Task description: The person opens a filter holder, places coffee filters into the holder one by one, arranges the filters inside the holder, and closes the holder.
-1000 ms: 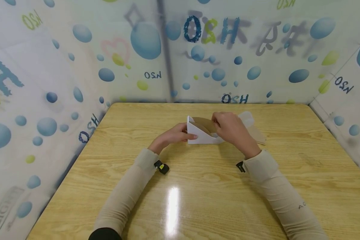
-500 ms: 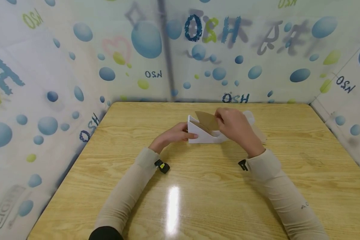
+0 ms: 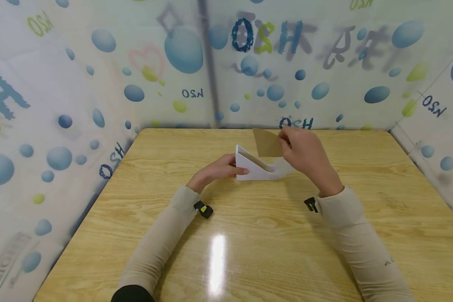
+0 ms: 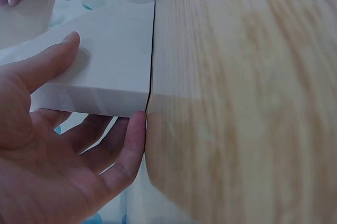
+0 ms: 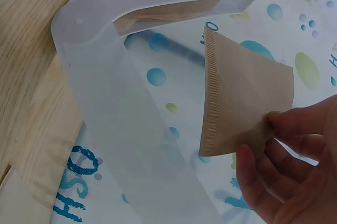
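Note:
A white holder (image 3: 251, 171) with a slanted open top stands near the table's far side. More brown paper (image 5: 174, 12) shows inside its slot in the right wrist view. My left hand (image 3: 219, 167) grips the holder's left end, thumb on the near face and fingers round the end. My right hand (image 3: 305, 151) pinches a brown paper coffee filter (image 5: 250, 97) by one edge, up and to the right of the holder. The filter has a crimped seam along one side and is out of the slot. A translucent lid (image 5: 126, 113) hangs open from the holder's right end.
Another brown paper piece (image 5: 9, 197) lies on the wooden table (image 3: 249, 235), at the lower left in the right wrist view. In the head view the right hand covers that spot. Printed cloth walls (image 3: 249, 92) rise behind the table and at its sides.
The right hand has drawn the coffee filter up out of the holder and moved right with it. The left hand still holds the white holder in the same place.

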Tool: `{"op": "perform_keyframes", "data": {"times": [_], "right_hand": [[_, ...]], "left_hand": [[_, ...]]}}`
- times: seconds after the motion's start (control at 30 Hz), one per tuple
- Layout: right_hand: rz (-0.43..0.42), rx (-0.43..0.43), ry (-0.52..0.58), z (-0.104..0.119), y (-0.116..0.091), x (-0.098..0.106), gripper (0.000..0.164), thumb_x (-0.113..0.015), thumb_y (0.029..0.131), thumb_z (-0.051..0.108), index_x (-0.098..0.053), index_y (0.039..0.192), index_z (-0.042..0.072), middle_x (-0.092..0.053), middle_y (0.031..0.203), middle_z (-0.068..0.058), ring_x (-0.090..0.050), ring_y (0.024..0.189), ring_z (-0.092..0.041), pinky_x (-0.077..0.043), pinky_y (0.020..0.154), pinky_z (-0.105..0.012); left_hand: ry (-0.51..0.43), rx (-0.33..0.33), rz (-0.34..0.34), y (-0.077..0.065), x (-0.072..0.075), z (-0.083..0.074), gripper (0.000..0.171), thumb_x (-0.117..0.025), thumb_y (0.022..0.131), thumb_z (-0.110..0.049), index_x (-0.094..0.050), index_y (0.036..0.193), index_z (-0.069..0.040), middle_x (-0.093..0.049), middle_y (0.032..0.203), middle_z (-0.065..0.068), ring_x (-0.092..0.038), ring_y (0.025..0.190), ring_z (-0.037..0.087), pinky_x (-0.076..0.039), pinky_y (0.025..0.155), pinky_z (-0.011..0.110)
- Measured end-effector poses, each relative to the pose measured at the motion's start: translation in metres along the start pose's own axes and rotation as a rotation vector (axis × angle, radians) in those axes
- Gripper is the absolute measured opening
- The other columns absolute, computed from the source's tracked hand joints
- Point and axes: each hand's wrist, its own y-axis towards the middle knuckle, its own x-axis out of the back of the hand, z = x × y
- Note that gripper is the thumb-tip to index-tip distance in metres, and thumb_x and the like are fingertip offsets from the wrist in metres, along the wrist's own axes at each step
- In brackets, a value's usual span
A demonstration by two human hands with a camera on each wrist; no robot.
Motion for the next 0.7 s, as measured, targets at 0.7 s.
{"op": "perform_keyframes", "data": {"times": [0.7], "right_hand": [[0.101,0.05,-0.025,0.006,0.003,-0.021,0.01,-0.064,0.099,0.009,-0.072,0.101,0.004,-0.074,0.091,-0.011,-0.066,0.076,-0.026,-0.054,0.071,-0.042]], "left_hand": [[-0.005,-0.013,0.002,0.001,0.0,0.0,0.039,-0.068,0.1,-0.02,-0.059,0.136,-0.009,-0.069,0.128,0.014,-0.064,0.105,0.017,-0.052,0.081,0.029]]}}
